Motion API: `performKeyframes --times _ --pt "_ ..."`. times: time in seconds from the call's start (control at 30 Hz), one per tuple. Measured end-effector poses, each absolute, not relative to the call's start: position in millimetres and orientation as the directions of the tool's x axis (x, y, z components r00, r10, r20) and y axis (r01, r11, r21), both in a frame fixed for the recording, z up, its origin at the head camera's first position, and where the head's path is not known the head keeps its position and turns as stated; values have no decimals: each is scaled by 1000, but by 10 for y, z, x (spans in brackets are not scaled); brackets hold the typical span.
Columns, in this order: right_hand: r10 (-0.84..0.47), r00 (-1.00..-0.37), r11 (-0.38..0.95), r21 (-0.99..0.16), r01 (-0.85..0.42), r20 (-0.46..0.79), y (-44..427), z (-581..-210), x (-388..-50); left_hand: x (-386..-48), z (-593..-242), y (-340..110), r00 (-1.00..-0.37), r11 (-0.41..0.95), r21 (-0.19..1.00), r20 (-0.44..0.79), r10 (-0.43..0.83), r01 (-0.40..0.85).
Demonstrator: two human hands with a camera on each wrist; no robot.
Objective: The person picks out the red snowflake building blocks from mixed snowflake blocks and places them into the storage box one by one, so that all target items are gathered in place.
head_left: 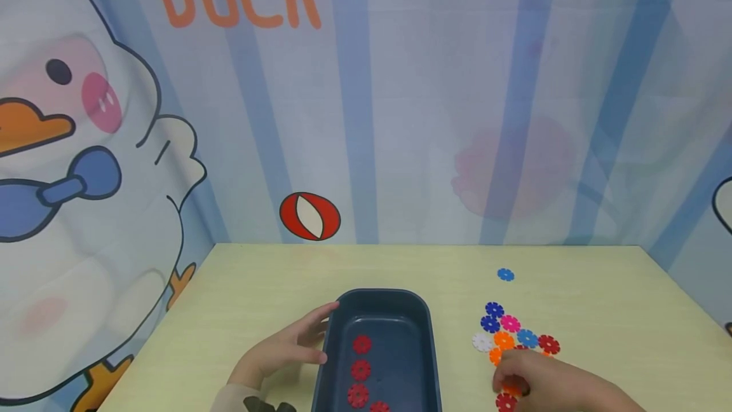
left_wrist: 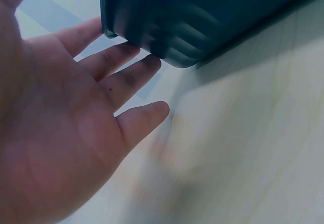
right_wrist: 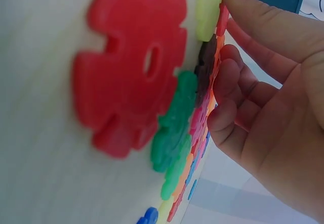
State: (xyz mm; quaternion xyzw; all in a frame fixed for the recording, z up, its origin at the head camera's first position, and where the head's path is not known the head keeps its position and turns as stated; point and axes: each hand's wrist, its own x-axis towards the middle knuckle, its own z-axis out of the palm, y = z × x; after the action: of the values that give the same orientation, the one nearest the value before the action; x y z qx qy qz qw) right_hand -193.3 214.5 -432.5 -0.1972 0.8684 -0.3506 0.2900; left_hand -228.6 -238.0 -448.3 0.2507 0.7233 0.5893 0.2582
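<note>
Left hand [head_left: 280,351] at the left side of a dark blue tray [head_left: 403,358]; fingers spread and fairly straight, fingertips against the tray's outer wall, not curled round it. In the tray, red discs [head_left: 360,370]: three in a column toward the left side, a fourth partly cut off by the picture's lower edge.

Right of the tray, well apart, a loose pile of notched plastic discs [head_left: 510,323] on the pale table [head_left: 263,278]. Right hand [head_left: 551,377] low over its near part, fingers bent, thumb close to the discs; cannot tell whether it pinches one. Right wrist view: red disc [right_wrist: 129,87] large in front, green disc [right_wrist: 174,123] just beside it, pale yellow disc [right_wrist: 208,11] near the thumb. Light blue disc [head_left: 506,274] alone beyond the pile. Backdrop [head_left: 412,81] reads DUCK.
</note>
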Motion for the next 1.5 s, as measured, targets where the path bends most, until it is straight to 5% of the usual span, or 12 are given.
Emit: performKeyframes --times 0.5,1.1,1.5 --pt "-633 -701 681 -666 -304 -328 2137 -4371 -2025 -2269 -4456 -2358 -740 170 983 -70 669 61" --pt "-533 -731 694 -714 -91 -426 2053 -4283 -1910 -2282 -4470 -2360 -738 165 984 -63 672 67" --pt "-587 -711 642 -758 -115 -389 2075 -4282 -1913 -2281 -4471 -2358 -738 162 985 -66 672 60"
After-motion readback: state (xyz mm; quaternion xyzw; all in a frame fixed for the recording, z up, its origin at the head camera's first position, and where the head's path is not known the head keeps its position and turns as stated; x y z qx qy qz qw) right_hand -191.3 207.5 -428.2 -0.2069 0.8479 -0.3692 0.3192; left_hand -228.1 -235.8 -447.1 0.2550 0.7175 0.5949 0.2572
